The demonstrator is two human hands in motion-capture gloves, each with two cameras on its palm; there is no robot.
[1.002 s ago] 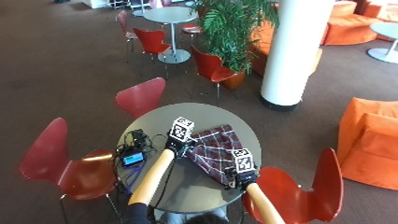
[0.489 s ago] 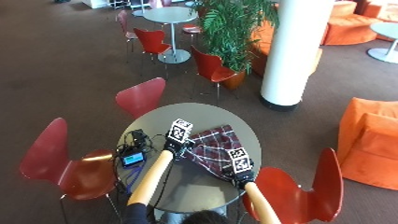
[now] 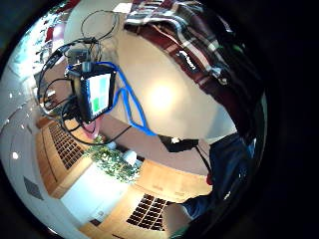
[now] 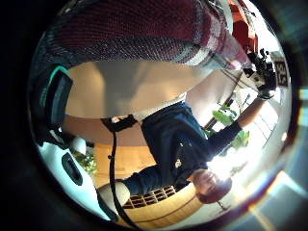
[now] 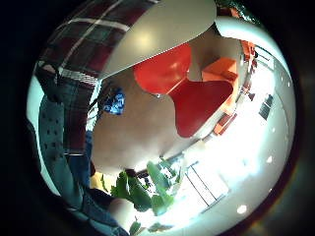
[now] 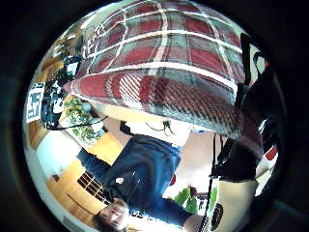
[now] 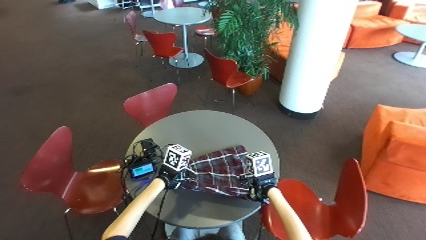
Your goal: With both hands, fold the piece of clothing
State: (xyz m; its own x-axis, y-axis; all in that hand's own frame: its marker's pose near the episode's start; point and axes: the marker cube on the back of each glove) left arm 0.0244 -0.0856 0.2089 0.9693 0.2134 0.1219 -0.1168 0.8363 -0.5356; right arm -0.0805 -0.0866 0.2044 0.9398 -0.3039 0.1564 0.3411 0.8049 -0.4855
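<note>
The round grey table (image 7: 200, 127) carries everything, and the plaid piece of clothing (image 7: 216, 172) lies on its near half, closer to the near-right edge, its long axis running across the table from the person's left toward their right. The garment sits between the two hands rather than ahead of them, so either hand reaches its own end equally well. The left hand (image 7: 170, 175) is at the left end of the cloth, and the thumb-side palm view shows plaid fabric bunched up close against the palm; it appears to grip that edge. The right hand (image 7: 261, 186) is at the right end near the table's rim, with its fingers seemingly curled round a lifted fold of cloth. A small device (image 7: 141, 170) with tangled cables lies at the near-left edge, just beside the left hand.
</note>
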